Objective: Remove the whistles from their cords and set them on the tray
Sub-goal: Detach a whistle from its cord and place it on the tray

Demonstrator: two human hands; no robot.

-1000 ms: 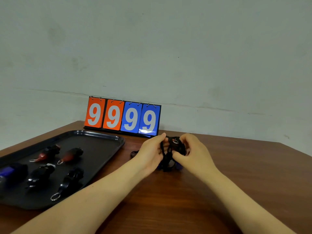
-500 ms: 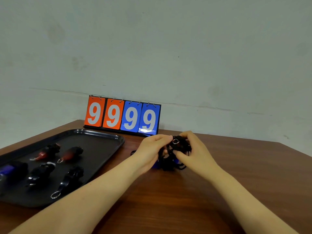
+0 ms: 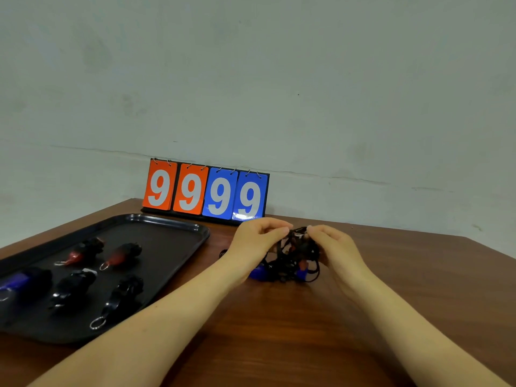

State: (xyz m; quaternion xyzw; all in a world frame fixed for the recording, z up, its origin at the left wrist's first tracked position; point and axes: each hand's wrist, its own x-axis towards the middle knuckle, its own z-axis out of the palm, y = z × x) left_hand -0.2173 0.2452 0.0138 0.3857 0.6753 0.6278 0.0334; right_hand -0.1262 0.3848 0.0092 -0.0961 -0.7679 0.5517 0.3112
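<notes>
Tray (image 3: 178,229): black, far left on worktop (image 3: 307,331). Held 5 freed whistles w/ split rings, no cords: blue one (image 3: 19,280) at left edge, two red-tipped (image 3: 81,251) (image 3: 122,252) toward back, two black (image 3: 72,287) (image 3: 122,296) in front.

Score flip-cards (image 3: 205,191): behind tray, against wall, read 9999.

Left hand (image 3: 255,244): grip pinched together on upper left of cord bundle, thumb & forefinger at the ring area.

Cord bundle (image 3: 293,261): black tangle between the hands, lower part resting on worktop. Silver ring (image 3: 298,234) at top. Blue whistles (image 3: 258,272) (image 3: 303,270) low in the tangle. Which whistle the ring belonged to: cannot tell.

Right hand (image 3: 333,247): grip clamped on right side of bundle, fingertips at ring.

Step in hand, est.: working ring or clip off the cord. To do well: one hand to steady the whistle body, other to work the ring along its split w/o yanking. Keep rest of the tangle down on worktop so loops don't snag. Once free, carry left to bare part of tray, well apart from the others.
</notes>
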